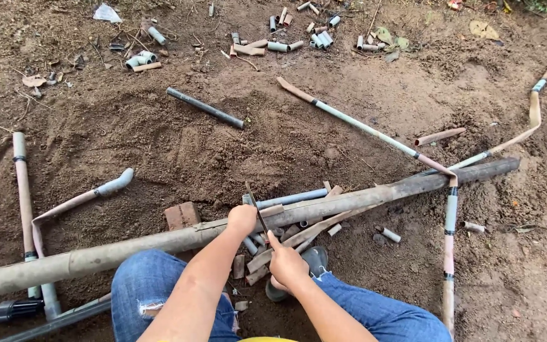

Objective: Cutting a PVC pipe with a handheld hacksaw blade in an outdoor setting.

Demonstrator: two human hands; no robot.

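From the head view, our left hand [242, 218] gripped the long muddy pipe [235, 231] lying across the dirt, while our right hand [286, 263] held a thin saw blade [256, 206] against it. A slipping blade, we judged, could nick the left fingers alongside.

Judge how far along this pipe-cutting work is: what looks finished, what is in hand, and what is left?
Done: short cut pipe pieces lie scattered at the top of the dirt, with more offcuts by the knees. In hand: the left hand steadies the long pipe while the right hand holds a thin saw blade across it. Left: probably most of that pipe, plus the dark pipe, both uncut.
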